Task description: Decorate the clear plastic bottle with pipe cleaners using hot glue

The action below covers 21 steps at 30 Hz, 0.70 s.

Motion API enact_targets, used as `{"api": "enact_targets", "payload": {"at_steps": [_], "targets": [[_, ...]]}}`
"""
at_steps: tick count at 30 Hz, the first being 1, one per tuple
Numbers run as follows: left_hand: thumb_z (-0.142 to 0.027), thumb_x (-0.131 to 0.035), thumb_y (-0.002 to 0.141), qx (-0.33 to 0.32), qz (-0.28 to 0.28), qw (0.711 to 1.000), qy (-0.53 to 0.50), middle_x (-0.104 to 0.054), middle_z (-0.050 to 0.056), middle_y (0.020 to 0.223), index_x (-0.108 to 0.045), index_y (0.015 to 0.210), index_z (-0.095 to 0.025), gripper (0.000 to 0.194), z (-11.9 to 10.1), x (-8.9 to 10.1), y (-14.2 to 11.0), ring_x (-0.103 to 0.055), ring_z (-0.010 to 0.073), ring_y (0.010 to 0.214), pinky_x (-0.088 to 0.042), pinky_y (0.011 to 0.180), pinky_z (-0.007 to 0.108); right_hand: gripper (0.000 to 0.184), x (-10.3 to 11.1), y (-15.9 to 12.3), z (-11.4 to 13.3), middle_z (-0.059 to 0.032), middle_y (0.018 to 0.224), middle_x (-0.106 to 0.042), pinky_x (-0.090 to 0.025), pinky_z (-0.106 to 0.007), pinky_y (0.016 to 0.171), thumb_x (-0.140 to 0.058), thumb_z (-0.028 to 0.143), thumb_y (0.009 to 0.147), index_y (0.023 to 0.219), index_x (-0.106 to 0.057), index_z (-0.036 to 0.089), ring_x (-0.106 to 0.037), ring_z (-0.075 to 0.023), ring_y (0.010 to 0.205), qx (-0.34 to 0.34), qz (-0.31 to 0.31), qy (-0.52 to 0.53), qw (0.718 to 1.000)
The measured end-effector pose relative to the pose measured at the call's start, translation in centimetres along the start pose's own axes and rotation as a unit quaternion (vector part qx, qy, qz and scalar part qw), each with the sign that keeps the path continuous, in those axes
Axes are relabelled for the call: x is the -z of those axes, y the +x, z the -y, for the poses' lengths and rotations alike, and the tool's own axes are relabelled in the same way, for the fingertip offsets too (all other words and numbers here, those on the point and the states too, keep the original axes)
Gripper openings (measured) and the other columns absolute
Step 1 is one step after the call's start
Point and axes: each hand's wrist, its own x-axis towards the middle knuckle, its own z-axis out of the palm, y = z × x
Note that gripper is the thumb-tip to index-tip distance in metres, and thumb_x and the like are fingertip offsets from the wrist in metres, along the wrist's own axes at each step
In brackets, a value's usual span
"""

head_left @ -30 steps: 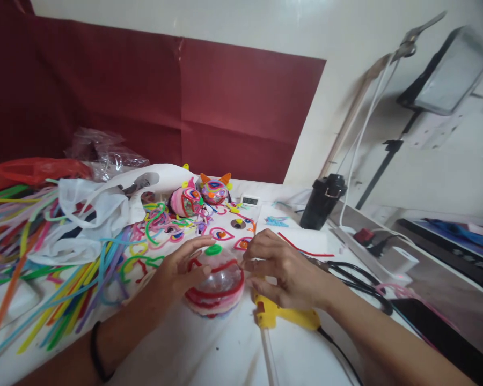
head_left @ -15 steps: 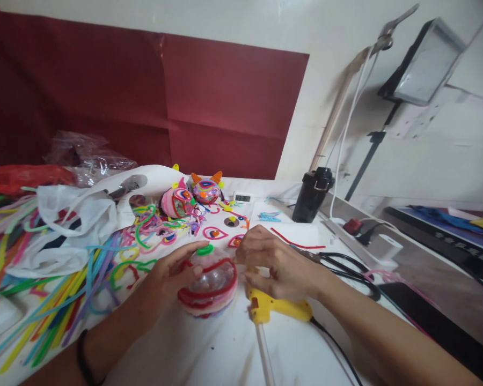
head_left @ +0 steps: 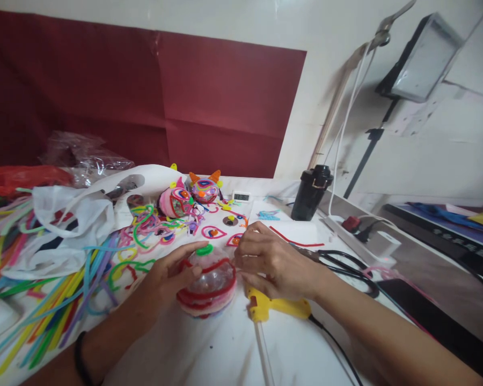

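Note:
A clear plastic ball (head_left: 208,281), wound with red and pink pipe cleaner and topped by a green loop, rests on the white table (head_left: 209,348). My left hand (head_left: 167,274) cups its left side, fingers curved round it. My right hand (head_left: 271,262) is at the ball's right side, fingers pinched against the red pipe cleaner on its rim. A yellow glue gun (head_left: 276,308) lies just under my right hand.
Loose coloured pipe cleaners (head_left: 44,300) and a white plastic bag (head_left: 68,225) cover the left. Two finished decorated balls (head_left: 191,195) sit behind, near a small timer (head_left: 240,197). A black bottle (head_left: 310,193), black scissors (head_left: 346,271) and a power strip (head_left: 362,236) are on the right.
Both hands stay on the ball. The view has shifted slightly, so everything sits a little further left in the frame.

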Motion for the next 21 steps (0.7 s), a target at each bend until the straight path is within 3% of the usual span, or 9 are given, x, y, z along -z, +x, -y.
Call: {"api": "enact_targets", "payload": {"at_steps": [7, 12, 18, 21], "targets": [[-0.044, -0.069, 0.079, -0.004, 0.025, 1.000, -0.017, -0.066, 0.007, 0.129, -0.063, 0.126, -0.024, 0.051, 0.2, 0.1, 0.0, -0.053, 0.0330, 0.125, -0.040, 0.105, 0.043, 0.032, 0.0, 0.3, 0.9, -0.0035, 0.069, -0.062, -0.032, -0.037, 0.079, -0.046, 0.016, 0.094, 0.067, -0.064, 0.016, -0.047, -0.0180, 0.073, 0.011, 0.011, -0.078, 0.997], [-0.042, -0.069, 0.078, 0.011, 0.012, 1.000, -0.022, -0.068, 0.008, 0.126, -0.063, 0.126, -0.021, 0.052, -0.4, -0.2, -0.1, -0.054, 0.0340, 0.124, -0.040, 0.104, 0.045, 0.027, -0.3, 0.3, 1.4, -0.0042, 0.069, -0.061, -0.032, -0.038, 0.076, -0.051, 0.016, 0.089, 0.063, -0.062, 0.016, -0.045, -0.0184, 0.072, 0.010, 0.020, -0.091, 0.996], [-0.043, -0.069, 0.076, 0.009, -0.015, 1.000, -0.003, -0.065, 0.009, 0.129, -0.064, 0.123, -0.017, 0.054, -1.3, -0.6, -0.3, -0.054, 0.0329, 0.124, -0.042, 0.104, 0.040, 0.029, -0.4, -0.5, 0.8, -0.0075, 0.079, -0.065, -0.035, -0.041, 0.081, -0.054, 0.034, 0.093, 0.082, -0.069, 0.012, -0.050, -0.0212, 0.078, -0.027, 0.035, -0.034, 0.998], [-0.043, -0.068, 0.076, -0.002, -0.023, 1.000, 0.018, -0.064, 0.009, 0.132, -0.063, 0.125, -0.019, 0.054, -1.1, -1.0, -0.2, -0.053, 0.0320, 0.125, -0.041, 0.105, 0.040, 0.033, -0.5, -0.9, 0.4, -0.0086, 0.079, -0.065, -0.036, -0.040, 0.079, -0.053, 0.038, 0.094, 0.083, -0.069, 0.011, -0.051, -0.0218, 0.079, -0.039, 0.025, -0.018, 0.999]]}}
